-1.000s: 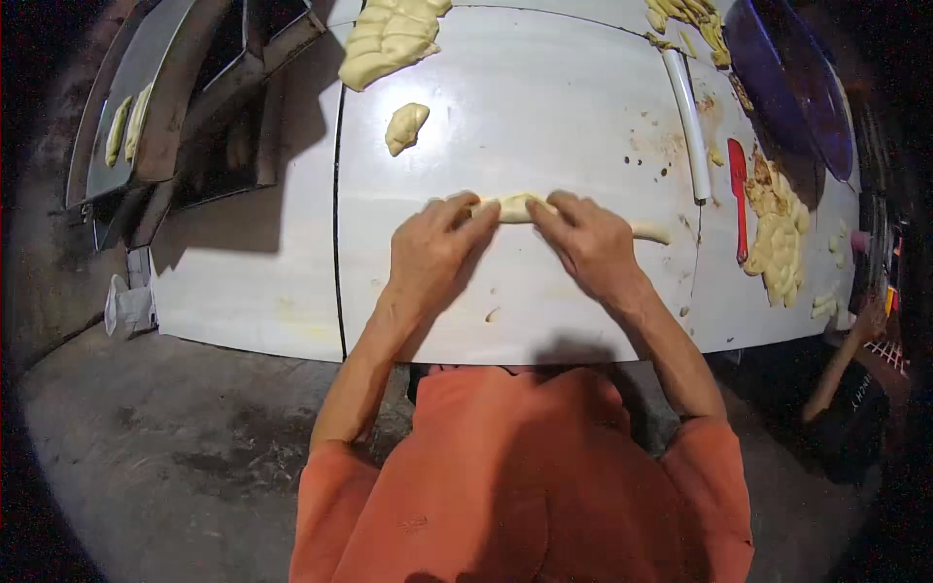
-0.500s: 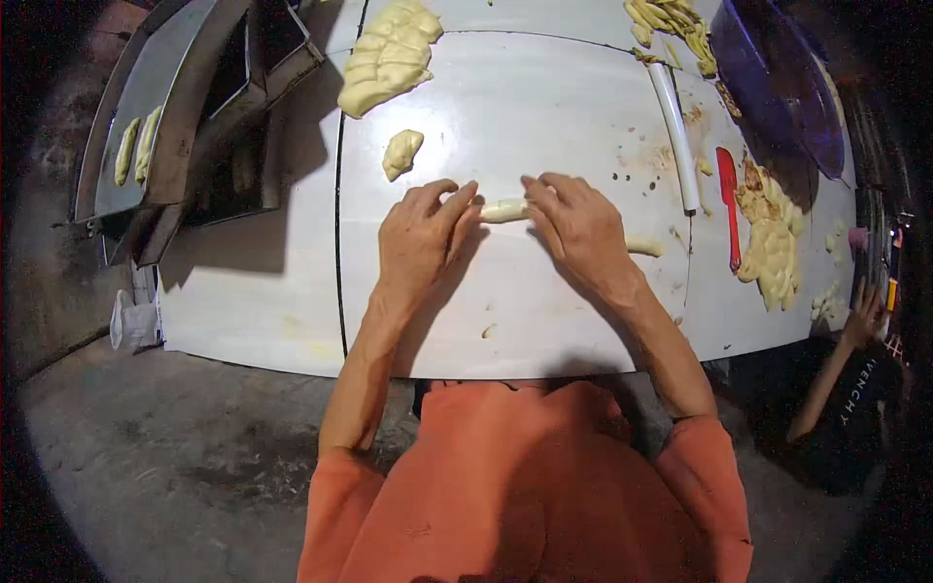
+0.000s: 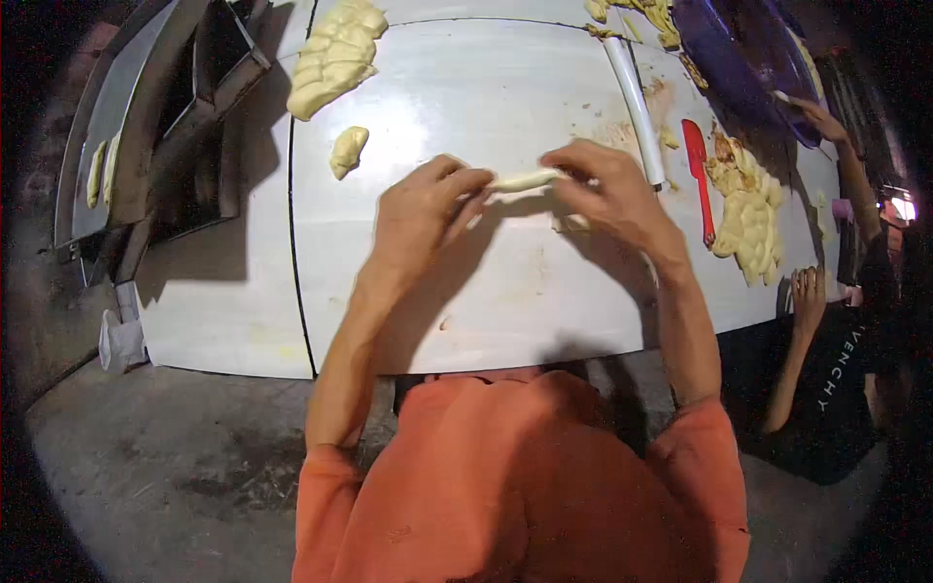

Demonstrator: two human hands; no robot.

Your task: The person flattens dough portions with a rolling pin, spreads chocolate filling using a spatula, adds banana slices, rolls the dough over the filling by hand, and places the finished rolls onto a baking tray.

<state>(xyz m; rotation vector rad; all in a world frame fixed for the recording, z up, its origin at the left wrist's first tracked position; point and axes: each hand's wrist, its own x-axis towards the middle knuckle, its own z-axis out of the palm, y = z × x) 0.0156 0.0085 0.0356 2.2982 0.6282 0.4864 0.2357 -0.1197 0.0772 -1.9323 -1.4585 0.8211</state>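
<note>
A short pale dough roll [image 3: 525, 182] stretches between my two hands, lifted a little off the white table [image 3: 408, 262] and casting a shadow. My left hand [image 3: 428, 209] pinches its left end with fingers closed. The other end is in the bent fingers of my right hand [image 3: 612, 194]. Under my right hand lies another piece of dough [image 3: 573, 223], partly hidden. Farther left sits a small dough lump [image 3: 349, 153], and behind it a slab of dough [image 3: 335, 63] scored into pieces.
Metal trays [image 3: 102, 126] at left hold two dough strips. On the right are a white tube [image 3: 634, 112], a red spatula-like tool [image 3: 698, 185], a dough heap [image 3: 748, 228] with brown filling and a purple basin [image 3: 743, 58]. A co-worker's hand [image 3: 821, 119] reaches toward the basin.
The dough roll has risen off the table between my hands, which have moved slightly apart. The view has shifted right. A co-worker's hand has come to the basin.
</note>
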